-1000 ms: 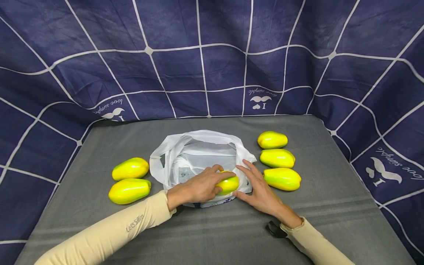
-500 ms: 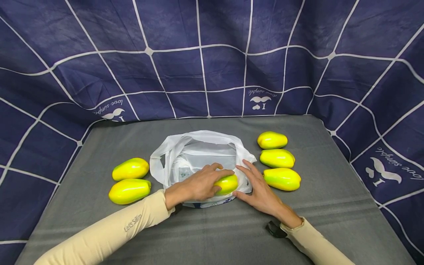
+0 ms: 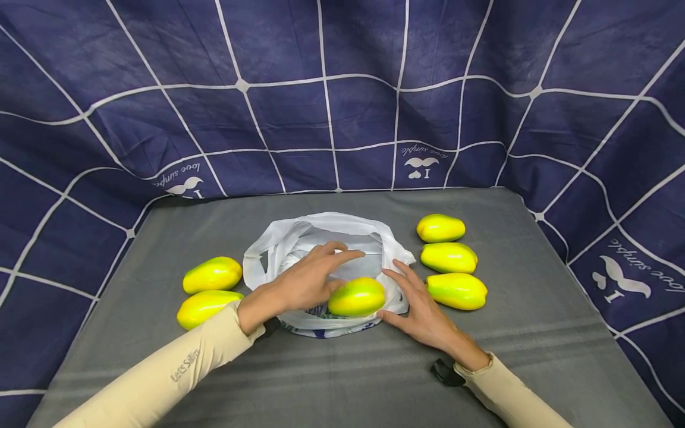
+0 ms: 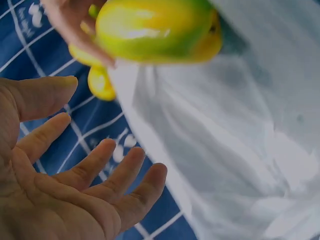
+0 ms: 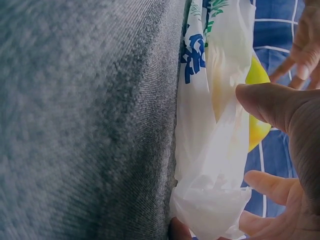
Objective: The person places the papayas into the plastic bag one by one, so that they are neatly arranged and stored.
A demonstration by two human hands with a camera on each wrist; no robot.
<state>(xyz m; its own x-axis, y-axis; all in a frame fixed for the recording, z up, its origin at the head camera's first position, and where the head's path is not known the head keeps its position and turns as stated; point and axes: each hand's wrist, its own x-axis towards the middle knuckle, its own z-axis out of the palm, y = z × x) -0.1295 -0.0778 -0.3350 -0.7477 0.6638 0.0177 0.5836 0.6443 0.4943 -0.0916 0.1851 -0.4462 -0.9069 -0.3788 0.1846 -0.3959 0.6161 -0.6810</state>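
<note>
Head view: mangoes [image 3: 448,257] beside bag [image 3: 278,252]

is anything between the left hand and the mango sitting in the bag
Nothing visible. The left hand hovers open right beside the mango in the white plastic bag, with only air between them. The right hand rests against the bag's right side, clear of that gap.
</note>
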